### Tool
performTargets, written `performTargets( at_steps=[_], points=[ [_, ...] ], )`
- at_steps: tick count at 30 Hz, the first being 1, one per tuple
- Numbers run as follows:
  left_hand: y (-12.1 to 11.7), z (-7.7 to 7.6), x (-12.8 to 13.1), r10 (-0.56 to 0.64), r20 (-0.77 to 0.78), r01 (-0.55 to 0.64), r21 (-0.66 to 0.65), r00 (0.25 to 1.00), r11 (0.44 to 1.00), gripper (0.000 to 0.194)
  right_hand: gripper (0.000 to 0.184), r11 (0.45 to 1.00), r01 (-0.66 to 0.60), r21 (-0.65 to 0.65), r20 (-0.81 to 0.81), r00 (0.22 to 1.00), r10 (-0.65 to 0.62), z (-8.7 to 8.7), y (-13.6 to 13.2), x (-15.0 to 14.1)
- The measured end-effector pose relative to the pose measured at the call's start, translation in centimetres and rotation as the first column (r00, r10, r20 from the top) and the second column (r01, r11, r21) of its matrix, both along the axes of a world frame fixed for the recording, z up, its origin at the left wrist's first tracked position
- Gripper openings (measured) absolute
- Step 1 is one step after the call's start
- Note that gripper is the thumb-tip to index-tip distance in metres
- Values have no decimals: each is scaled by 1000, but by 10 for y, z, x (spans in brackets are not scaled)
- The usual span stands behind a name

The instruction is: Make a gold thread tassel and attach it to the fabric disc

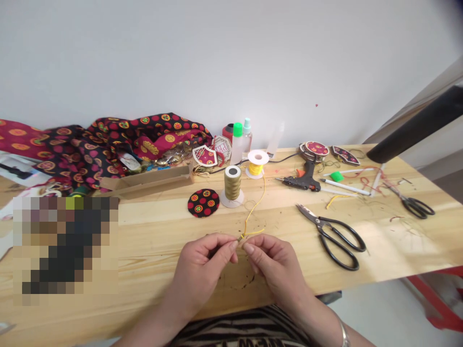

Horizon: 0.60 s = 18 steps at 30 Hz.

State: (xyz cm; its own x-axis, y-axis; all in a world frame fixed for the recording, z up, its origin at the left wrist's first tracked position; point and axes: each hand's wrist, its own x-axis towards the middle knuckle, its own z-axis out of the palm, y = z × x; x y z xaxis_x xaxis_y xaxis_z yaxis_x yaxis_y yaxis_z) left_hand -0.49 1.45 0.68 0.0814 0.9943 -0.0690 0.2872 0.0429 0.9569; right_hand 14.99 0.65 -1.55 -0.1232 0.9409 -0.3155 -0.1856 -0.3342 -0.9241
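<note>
Nearest are the person's two bare hands, above the pale wooden table (152, 262). The left hand (206, 258) pinches, thumb and forefinger closed, a small olive-brown binding (241, 237) on the thin yellow cord (246, 222). The right hand (277, 258), beside it at three o'clock, has thumb and forefinger together also; whether a fine thread is between them, one cannot tell. The cord goes away toward twelve, and a short tail points to three. If the left pinch becomes loose, the binding may slip or unwind.

At half past two lie the large metal scissors with black looped handles (319, 222); a wide swing of the right forearm might push them. Between ten and eleven is the flat, round, black patterned fabric disc (203, 203). Near twelve stands the tall spool of olive thread (232, 187). Behind it, just past twelve, is the white-flanged spool of yellow cord (256, 168); a hard pull could topple it. Farther, toward half past one, lies the black glue gun (307, 179). Its nozzle points toward the cord, and if hot, which one cannot see, contact could melt it.
</note>
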Motion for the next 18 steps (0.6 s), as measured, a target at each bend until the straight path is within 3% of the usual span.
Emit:
performTargets(
  at_steps=[5, 11, 18],
  points=[
    [0, 1, 0, -9, 6, 9, -6, 1000, 1000, 19, 17, 995, -1, 103, 77, 997, -7, 3, 1, -1],
    [-2, 1, -1, -24, 26, 24, 8, 999, 1000, 16, 19, 976, -119, 183, 163, 983, 89, 5, 0, -2],
    [-4, -2, 0, 14, 13, -14, 28, 1000, 1000, 17, 18, 963, -160, 216, 195, 974, 118, 9, -3, -2]
  ],
)
